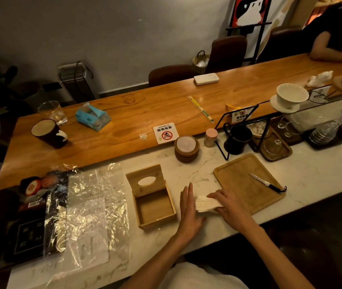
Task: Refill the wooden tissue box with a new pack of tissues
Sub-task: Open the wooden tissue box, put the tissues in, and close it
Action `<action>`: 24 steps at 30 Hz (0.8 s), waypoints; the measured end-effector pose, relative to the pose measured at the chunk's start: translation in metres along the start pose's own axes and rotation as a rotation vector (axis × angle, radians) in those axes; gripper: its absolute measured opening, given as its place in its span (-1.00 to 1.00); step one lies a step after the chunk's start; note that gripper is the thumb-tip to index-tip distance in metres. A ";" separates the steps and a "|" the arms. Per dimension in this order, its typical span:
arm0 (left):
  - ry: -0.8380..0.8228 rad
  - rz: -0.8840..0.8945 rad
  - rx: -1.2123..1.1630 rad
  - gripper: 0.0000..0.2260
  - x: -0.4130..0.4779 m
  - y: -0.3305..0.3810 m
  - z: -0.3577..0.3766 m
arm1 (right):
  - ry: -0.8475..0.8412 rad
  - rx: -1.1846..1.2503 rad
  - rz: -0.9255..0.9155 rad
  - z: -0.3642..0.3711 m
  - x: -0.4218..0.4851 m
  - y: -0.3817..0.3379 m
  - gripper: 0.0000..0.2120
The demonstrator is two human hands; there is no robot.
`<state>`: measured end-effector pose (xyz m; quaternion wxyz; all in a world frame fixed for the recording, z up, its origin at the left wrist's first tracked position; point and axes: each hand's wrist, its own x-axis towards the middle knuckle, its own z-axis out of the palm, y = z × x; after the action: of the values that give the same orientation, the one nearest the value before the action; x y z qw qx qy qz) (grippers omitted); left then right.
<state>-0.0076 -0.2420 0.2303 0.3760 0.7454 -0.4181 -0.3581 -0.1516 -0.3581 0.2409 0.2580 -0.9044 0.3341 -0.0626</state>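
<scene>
Low in the middle of the frame, the left hand [189,207] holds its fingers [188,192] straight and pressed together, set edge-on against the left end of the stack of tissues [205,203]. The right hand [231,207] curls its fingers over the top of the stack, gripping it on the marble counter [197,172].

To do this step well, I would square the loose sheets between both hands until the edges sit flush. Then lift the stack level and lower it flat into the wooden tissue box [155,209], which stands open just left of the left hand with its lid [132,180] tipped back.

By count there are two hands, one stack, one box and one lid. One clear plastic wrapper [95,205] lies at lower left. One cutting board [243,178] at right carries one knife [264,182].
</scene>
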 end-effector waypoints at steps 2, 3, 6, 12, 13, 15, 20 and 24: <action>-0.096 0.068 -0.008 -0.11 0.008 -0.010 0.001 | 0.018 0.077 0.021 0.006 -0.011 0.004 -0.44; -0.131 0.080 -0.013 -0.13 0.012 -0.015 0.001 | 0.037 0.162 0.064 0.009 -0.016 0.005 -0.38; -0.144 0.101 -0.012 -0.22 0.020 -0.022 0.002 | 0.133 0.394 0.204 0.019 -0.027 0.005 -0.23; -0.129 0.112 -0.087 -0.56 0.023 -0.012 0.002 | 0.241 0.711 0.391 0.034 -0.022 -0.007 -0.23; -0.123 0.103 -0.104 -0.59 0.024 -0.013 0.003 | 0.280 0.734 0.402 0.035 -0.020 -0.010 -0.26; -0.115 0.077 -0.149 -0.61 0.024 -0.012 0.006 | 0.359 0.807 0.443 0.037 -0.018 -0.015 -0.32; -0.090 0.078 -0.227 -0.38 0.020 -0.012 0.009 | 0.400 0.981 0.473 0.040 -0.021 -0.022 -0.28; -0.084 0.099 -0.227 -0.42 0.015 -0.010 0.011 | 0.381 0.987 0.455 0.047 -0.022 -0.021 -0.18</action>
<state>-0.0073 -0.2542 0.2138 0.4572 0.6608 -0.4268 -0.4150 -0.1430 -0.3107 0.2123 0.5918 -0.5551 0.4920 -0.3156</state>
